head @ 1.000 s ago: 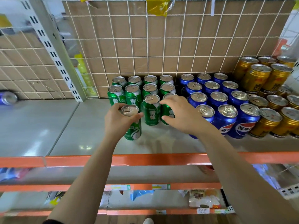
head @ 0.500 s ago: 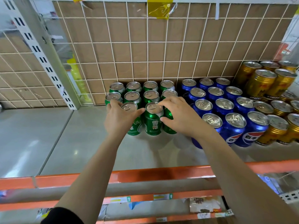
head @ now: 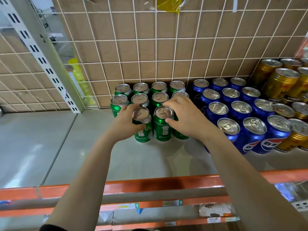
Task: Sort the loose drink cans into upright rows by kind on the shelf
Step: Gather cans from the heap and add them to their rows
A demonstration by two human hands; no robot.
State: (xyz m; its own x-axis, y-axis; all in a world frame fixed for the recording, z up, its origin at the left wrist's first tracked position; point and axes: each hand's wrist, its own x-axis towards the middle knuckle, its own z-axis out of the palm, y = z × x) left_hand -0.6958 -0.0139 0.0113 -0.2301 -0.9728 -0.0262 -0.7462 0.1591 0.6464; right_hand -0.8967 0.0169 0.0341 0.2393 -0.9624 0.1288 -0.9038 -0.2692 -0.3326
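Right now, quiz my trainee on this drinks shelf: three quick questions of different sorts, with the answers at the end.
1. True or false: the left hand grips a bottle.
2. Which stand between the green cans and the gold cans? A blue cans, B red cans, C bottles.
3. Fill in: the front-right can under the right hand is ___ in colour.
Key: 1 false, it grips the front-left can, a green one. 2 A. 3 green.
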